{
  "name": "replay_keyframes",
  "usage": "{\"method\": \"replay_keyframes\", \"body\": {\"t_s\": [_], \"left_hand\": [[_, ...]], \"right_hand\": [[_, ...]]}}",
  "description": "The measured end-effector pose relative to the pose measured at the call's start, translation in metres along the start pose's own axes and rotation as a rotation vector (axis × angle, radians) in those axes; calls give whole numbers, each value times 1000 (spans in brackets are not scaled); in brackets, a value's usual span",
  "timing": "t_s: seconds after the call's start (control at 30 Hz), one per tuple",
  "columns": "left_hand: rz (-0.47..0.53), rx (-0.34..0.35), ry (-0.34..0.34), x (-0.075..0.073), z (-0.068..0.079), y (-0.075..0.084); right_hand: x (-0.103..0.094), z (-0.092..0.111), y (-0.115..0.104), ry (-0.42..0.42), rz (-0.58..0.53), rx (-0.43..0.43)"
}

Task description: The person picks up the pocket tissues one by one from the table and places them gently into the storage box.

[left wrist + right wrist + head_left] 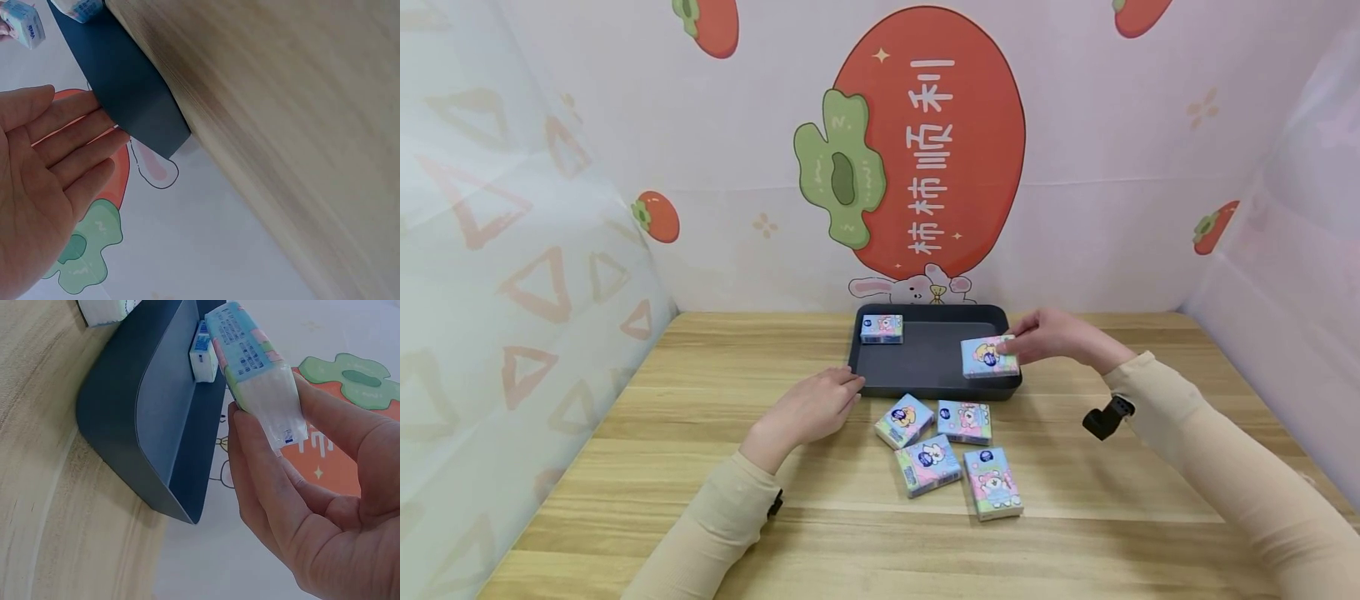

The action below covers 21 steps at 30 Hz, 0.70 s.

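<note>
Between thumb and fingers my right hand (1054,337) pinches a tissue pack (988,357) over the right part of a dark rectangular tray (936,390). The right wrist view shows this held pack (253,369) raised above the tray wall (119,419), its clear wrapped end toward the palm. Another tissue pack (882,328) lies in the tray's far left corner. At the tray's near left corner is my left hand (812,408), fingers extended, fingertips right at the rim. In the left wrist view its palm (37,181) faces the camera and holds nothing.
Several tissue packs lie on the wooden table (700,467) just in front of the tray: a tilted one (905,421), one by the rim (965,422), one below (928,464) and the nearest (993,484). A printed backdrop (737,250) stands behind the table.
</note>
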<state>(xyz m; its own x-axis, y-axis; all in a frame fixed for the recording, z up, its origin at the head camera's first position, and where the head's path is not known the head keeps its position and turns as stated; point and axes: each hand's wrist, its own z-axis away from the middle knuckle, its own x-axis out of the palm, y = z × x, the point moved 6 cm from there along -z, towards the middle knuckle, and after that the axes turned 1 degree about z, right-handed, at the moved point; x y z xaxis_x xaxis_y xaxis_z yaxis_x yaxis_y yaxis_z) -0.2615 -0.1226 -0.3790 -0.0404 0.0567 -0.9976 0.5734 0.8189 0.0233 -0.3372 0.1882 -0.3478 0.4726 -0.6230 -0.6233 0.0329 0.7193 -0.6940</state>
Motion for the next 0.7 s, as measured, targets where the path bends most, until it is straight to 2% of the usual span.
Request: {"method": "replay_keyframes", "body": {"t_s": [0.7], "left_hand": [[-13,29,16,-1,2,1]], "right_hand": [[1,-29,-13,18,33,31]]}}
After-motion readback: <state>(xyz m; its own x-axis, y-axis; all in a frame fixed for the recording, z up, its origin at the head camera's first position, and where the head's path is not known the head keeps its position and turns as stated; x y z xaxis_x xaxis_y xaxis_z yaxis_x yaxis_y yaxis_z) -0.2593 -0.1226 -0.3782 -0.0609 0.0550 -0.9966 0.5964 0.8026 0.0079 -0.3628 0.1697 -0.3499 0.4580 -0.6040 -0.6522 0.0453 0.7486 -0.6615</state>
